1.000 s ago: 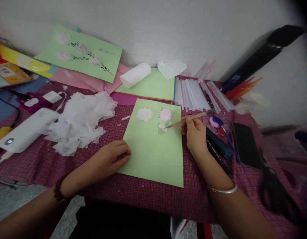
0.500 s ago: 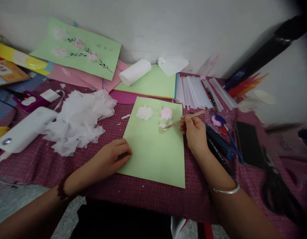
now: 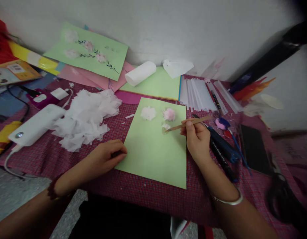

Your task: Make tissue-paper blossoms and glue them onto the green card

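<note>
A light green sheet of paper (image 3: 153, 156) lies on the cloth, bearing a white tissue flower (image 3: 148, 113) and a pink tissue flower (image 3: 169, 114). My right hand (image 3: 197, 136) pinches a flat wooden craft stick (image 3: 178, 126). The stick's tip touches or nearly touches a small white tissue piece (image 3: 166, 126) at a wet-looking patch just below the pink flower. My left hand (image 3: 110, 154) rests at the sheet's left edge, loosely curved, with a gap between thumb and fingers and nothing in it.
A heap of white tissue squares (image 3: 88, 116) lies left, beside a white power bank (image 3: 37, 124). Behind are a green card with flowers (image 3: 93, 54) and a white paper roll (image 3: 141, 73). Right are glue sticks (image 3: 197, 94), a marker (image 3: 222, 159), a phone (image 3: 254, 149) and scissors (image 3: 280, 196).
The view has shifted slightly, moving the scene rightward. The stick's tip has moved from the tissue piece's upper part to its lower right side. My left hand has drawn back slightly left.
</note>
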Motion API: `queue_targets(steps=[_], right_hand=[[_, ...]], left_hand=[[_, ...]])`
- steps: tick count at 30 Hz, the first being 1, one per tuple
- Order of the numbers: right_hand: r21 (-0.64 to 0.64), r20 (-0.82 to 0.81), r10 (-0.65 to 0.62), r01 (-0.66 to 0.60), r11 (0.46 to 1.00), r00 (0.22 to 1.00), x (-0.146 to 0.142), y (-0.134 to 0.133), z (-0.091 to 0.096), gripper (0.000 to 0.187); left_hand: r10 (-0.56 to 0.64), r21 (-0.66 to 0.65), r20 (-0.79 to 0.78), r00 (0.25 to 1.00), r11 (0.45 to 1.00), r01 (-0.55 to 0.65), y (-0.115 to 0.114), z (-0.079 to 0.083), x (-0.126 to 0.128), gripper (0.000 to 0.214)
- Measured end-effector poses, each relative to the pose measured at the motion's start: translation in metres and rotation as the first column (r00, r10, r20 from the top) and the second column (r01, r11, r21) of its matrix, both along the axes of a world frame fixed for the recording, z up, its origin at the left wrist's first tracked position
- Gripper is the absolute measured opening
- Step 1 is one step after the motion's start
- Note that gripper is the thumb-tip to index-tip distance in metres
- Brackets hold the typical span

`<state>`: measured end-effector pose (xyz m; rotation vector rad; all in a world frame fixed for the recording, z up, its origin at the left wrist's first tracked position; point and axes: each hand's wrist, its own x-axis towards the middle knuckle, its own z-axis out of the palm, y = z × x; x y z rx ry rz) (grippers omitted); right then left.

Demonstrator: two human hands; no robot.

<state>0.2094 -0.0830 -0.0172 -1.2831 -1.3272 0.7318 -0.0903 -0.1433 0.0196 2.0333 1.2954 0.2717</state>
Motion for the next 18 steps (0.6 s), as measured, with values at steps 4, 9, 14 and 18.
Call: queue_targets(steps=[4,9,14,18], right_hand=[[0.065,0.126,-0.047,0.039,0.997,0.991,0.003,0.0,0.001,0.024],[0.065,0.133,-0.107,0.099,0.993,0.985,0.007,0.005,-0.003,0.026],[-0.039,-0.051,-0.101,0.099,0.994,0.994,0.01,0.01,-0.002,0.023],[-0.247,-0.352,-0.304,0.225,0.942,0.885,0.03,0.023,-0.009,0.014]], left_hand=[[0.011,-0.007,0.005,1.0,1.0,-0.011,0.0,-0.002,0.0,0.017],[0.0,0.003,0.015,1.0,1.0,0.0,0.003,-0.005,0.0,0.017],[0.015,-0.013,0.048,0.999,1.0,-0.014,-0.007,0.004,-0.001,0.016],[-0.01,-0.041,0.056,0.998,0.999,0.013,-0.02,0.016,-0.017,0.016]])
